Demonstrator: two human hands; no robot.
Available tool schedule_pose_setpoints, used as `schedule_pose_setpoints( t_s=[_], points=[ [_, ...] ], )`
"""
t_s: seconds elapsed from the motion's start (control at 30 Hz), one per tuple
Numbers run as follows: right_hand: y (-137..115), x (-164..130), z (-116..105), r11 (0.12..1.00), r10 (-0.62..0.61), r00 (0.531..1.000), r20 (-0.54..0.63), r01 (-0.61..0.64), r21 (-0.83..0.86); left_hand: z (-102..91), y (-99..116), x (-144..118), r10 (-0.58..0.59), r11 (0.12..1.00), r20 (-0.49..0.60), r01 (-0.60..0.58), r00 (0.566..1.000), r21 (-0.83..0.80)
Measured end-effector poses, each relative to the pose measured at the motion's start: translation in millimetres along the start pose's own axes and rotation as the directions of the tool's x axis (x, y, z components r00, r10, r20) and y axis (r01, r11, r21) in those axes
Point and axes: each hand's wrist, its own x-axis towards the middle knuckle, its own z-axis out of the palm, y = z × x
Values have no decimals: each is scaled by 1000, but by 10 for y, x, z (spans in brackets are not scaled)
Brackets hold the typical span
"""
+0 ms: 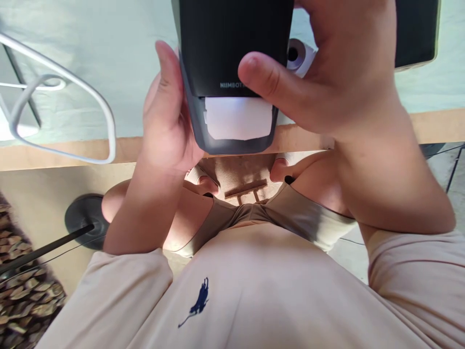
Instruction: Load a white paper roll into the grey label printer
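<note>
A dark grey label printer (pixel 232 72) fills the upper centre of the frame, held upright above the table edge, its top cut off by the frame. Pale lettering runs across its front, and a white label (pixel 238 118) with rounded corners sticks out of the slot near its lower end.

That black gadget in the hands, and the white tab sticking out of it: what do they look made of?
The gadget looks like matte moulded plastic: smooth dark shell, rounded edges, printed lettering, a dull sheen. The white tab at its slot looks like thin paper, probably a label: flat, plain, with rounded corners. Left hand and right hand hold the gadget.
</note>
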Motion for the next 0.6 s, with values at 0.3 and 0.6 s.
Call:
schedule_pose_setpoints(
  t_s=[0.3,0.6],
  points=[
    [-6,14,-7,984,16,995,94,1,-179,6,87,55,50,998,-71,-51,996,-22],
    [17,5,76,897,369,844,-390,-214,386,10,40,57,55,998,-16,-55,998,-26]
  ],
)
